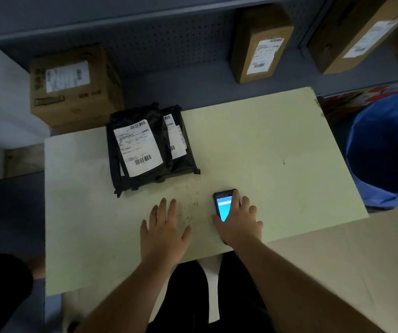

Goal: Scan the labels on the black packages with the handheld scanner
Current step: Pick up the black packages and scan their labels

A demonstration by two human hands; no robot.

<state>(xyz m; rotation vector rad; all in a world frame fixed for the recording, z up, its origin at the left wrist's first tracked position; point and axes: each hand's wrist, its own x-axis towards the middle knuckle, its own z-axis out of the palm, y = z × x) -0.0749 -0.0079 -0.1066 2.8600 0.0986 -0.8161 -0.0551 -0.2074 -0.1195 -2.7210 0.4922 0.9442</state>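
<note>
Two black packages lie on the pale table [265, 145], left of centre, each with a white barcode label facing up. The nearer package [138, 145] overlaps the second one [181, 150], hiding part of its label. The handheld scanner [224, 205], black with a lit blue screen, lies on the table in front of them. My right hand [240, 224] lies over it, thumb along its left edge and fingers along its right edge. My left hand [163, 231] rests flat on the table beside it, fingers spread, holding nothing.
A labelled cardboard box [75, 85] stands behind the table's far-left corner. Two more labelled boxes [260, 44] [361, 32] stand on the grey shelf at the back right. A blue-lined bin [385, 150] stands off the table's right edge.
</note>
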